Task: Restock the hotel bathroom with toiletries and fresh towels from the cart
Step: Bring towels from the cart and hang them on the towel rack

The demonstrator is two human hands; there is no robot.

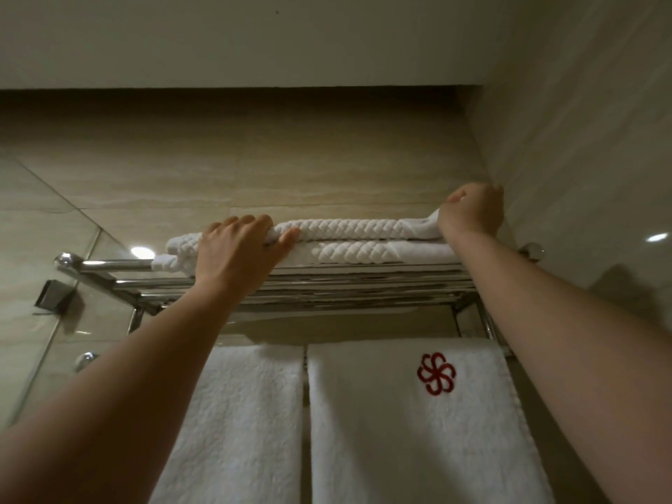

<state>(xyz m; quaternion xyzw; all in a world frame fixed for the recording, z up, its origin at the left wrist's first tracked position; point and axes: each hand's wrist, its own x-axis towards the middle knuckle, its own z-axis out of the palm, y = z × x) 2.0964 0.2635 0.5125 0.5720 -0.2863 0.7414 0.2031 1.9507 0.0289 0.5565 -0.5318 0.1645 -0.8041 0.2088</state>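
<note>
A folded white towel (349,229) with a braided weave lies on top of a second folded towel (363,252) on the chrome wall rack (109,265), seen from below. My left hand (236,249) grips the top towel's left front edge, thumb under and fingers over. At the towel's right end, close to the side wall, my right hand (472,211) holds it with curled fingers. Two white towels hang from the rail below: a plain one (240,412) on the left and one with a red flower emblem (418,412) on the right.
A beige tiled wall (236,169) runs behind the rack, and a side wall (582,140) stands close on the right. A glass panel (43,321) with a metal clamp is at the left. The ceiling edge is just above.
</note>
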